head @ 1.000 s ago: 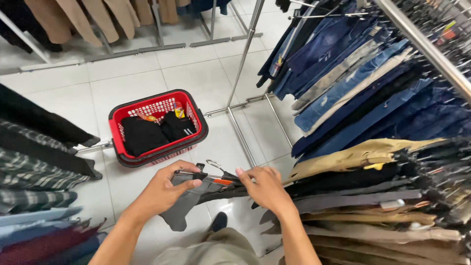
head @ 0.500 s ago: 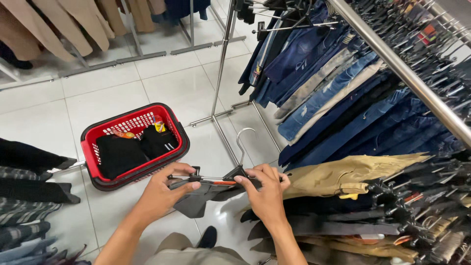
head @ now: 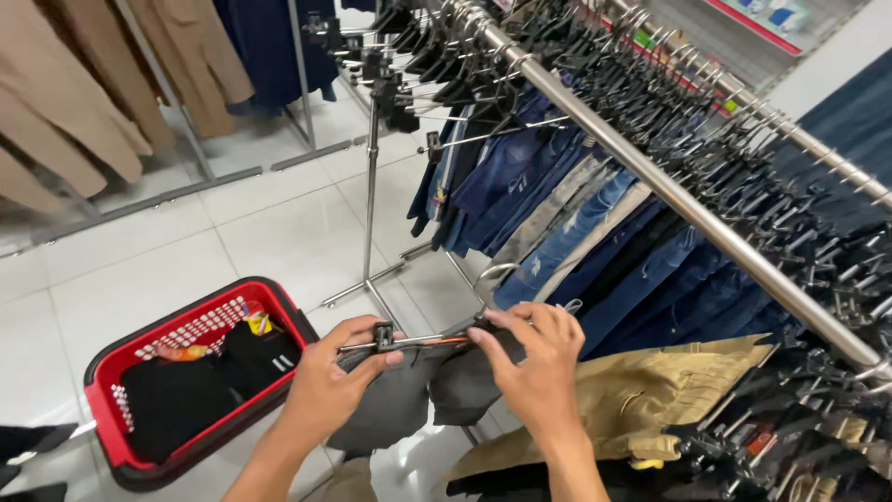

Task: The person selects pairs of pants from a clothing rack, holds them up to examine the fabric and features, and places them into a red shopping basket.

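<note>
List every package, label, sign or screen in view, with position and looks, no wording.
Sign: top right, behind the rail; white board, red edge, blue-green patches.
Packet: in the red basket, small, yellow.
Tags: on hangers along the rail, tiny, red and green.

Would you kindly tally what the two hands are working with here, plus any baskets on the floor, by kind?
Hands: 2, left hand and right hand
Clip hangers held: 1, clip hanger
Grey garments on it: 1, grey garment
Red baskets: 1, red basket
Total: 5

A clothing shop: jeans crowd the long metal rail (head: 706,223), a red shopping basket (head: 200,321) sits on tiles left of it.
</note>
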